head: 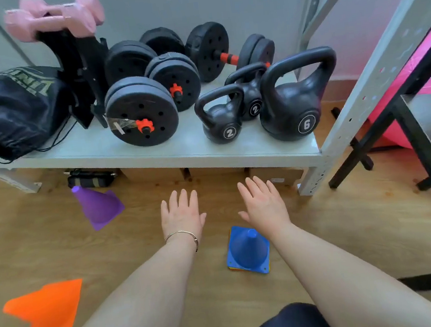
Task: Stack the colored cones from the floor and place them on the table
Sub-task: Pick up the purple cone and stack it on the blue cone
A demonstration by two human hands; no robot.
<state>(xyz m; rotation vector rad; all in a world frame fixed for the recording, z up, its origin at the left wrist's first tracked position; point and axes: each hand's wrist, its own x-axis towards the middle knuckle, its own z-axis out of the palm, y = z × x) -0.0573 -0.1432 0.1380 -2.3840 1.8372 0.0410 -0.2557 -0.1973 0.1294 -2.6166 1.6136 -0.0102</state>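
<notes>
A blue cone [247, 251] stands upright on the wooden floor between my forearms, with orange and yellow edges of other cones showing under its base. A purple cone [98, 206] lies tipped over to the left, near the shelf. An orange cone [46, 306] lies on its side at the far left. My left hand [181, 214] hovers flat above the floor with fingers spread and holds nothing. My right hand [263, 203] is stretched out flat just beyond the blue cone, also holding nothing.
A low grey shelf [170, 155] carries black dumbbells, three kettlebells [291, 106], a black bag [7, 111] and pink dumbbells. A black table frame [428, 155] stands at the right, with something pink behind it. Boxes and a dark pouch sit under the shelf.
</notes>
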